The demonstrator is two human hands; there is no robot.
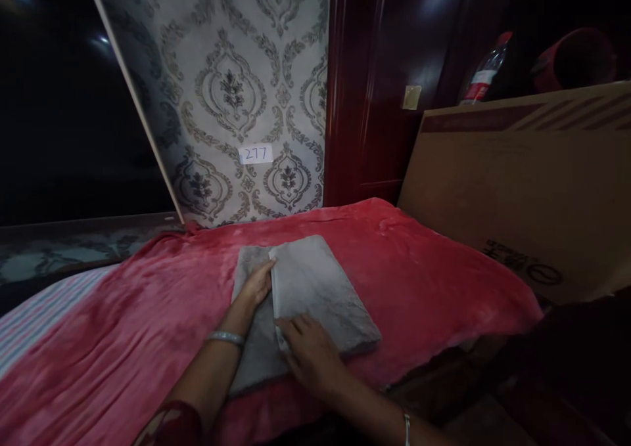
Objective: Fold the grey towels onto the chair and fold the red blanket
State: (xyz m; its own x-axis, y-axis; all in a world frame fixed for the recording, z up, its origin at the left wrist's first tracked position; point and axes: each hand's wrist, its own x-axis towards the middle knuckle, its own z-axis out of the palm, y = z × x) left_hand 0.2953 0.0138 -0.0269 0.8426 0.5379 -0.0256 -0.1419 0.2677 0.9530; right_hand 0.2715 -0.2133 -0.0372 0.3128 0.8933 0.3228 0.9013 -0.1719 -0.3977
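A grey towel lies folded on a red blanket. Its right half is doubled over the left part. My left hand rests flat on the lower layer, fingertips against the folded edge. My right hand presses on the near corner of the upper fold, fingers pinching its edge. A bracelet sits on each wrist.
A large cardboard box leans at the right of the bed. Patterned wallpaper with a "277" label is behind. A dark red wooden door stands beside it. A plastic bottle sits behind the box. Striped sheet shows at left.
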